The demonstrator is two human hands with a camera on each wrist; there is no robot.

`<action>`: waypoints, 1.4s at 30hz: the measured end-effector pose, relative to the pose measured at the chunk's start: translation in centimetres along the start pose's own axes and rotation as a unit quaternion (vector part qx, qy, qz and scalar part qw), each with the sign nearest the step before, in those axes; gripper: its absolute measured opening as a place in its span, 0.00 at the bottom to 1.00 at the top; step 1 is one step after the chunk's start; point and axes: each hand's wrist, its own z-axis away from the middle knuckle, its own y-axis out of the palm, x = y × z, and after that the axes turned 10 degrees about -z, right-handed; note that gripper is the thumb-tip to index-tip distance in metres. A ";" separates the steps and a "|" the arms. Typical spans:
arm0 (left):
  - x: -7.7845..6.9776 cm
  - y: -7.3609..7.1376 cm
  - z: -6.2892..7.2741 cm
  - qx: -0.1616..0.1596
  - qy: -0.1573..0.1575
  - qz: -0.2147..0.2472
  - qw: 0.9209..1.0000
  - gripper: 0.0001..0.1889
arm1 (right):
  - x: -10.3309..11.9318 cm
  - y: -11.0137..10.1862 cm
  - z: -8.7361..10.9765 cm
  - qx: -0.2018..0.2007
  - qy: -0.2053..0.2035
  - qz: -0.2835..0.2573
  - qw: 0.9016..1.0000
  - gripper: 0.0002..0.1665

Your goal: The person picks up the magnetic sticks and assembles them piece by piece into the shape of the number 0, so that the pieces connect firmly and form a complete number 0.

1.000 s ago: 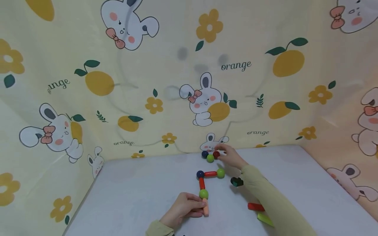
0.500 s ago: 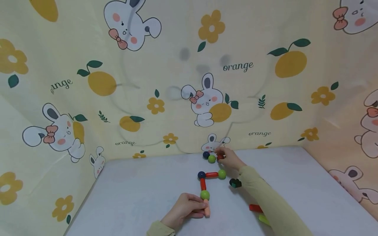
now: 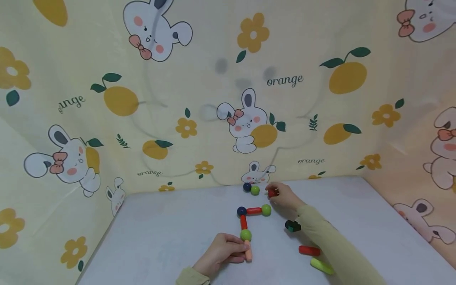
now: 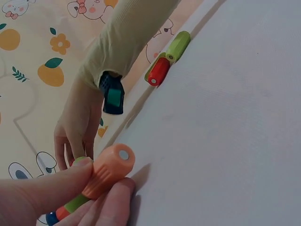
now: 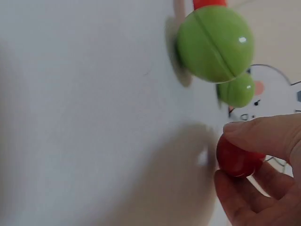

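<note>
My left hand (image 3: 225, 250) pinches a peach-coloured magnetic rod (image 4: 110, 170) between thumb and fingers. That rod meets a green ball (image 3: 246, 235), from which a red rod (image 3: 244, 222) runs back to a dark blue ball (image 3: 242, 211). Another red rod (image 3: 254, 210) joins the blue ball to a second green ball (image 3: 266, 209) on the right. Farther back, my right hand (image 3: 285, 196) holds a red ball (image 5: 237, 157) between thumb and fingers, close over the table.
Behind the chain lie a loose dark blue ball (image 3: 247, 187) and a loose green ball (image 3: 255, 190). A red rod (image 3: 309, 250) and a lime-green rod (image 3: 322, 266) lie beside the right forearm. A patterned curtain (image 3: 199, 99) borders the white table (image 3: 171, 225).
The red ball has come away from the loose blue and green balls, moving right and nearer in my right hand. My left hand and the chain stay in place.
</note>
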 end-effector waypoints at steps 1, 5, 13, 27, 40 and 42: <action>0.0 0.0 0.0 -0.001 -0.001 -0.001 1.000 0.13 | 0.1 -0.2 0.2 0.002 -0.008 -0.004 1.000 0.21; 0.0 0.0 0.0 -0.002 -0.003 0.000 1.000 0.13 | 1.0 -0.8 1.5 0.012 -0.023 -0.022 0.999 0.22; -0.3 -0.1 0.1 -0.009 -0.009 -0.002 1.000 0.13 | 3.3 -0.6 6.0 0.043 -0.045 -0.080 0.995 0.20; -0.5 -0.3 0.3 -0.006 -0.013 0.015 1.000 0.15 | 3.8 3.9 13.7 0.180 0.072 -0.207 0.959 0.20; -0.2 -0.3 -0.1 0.006 -0.006 0.041 0.999 0.13 | 5.6 6.7 15.6 0.192 0.085 -0.260 0.942 0.25; -0.3 -0.2 -0.1 0.008 -0.002 0.041 0.999 0.13 | 5.8 7.0 15.7 0.189 0.093 -0.265 0.941 0.26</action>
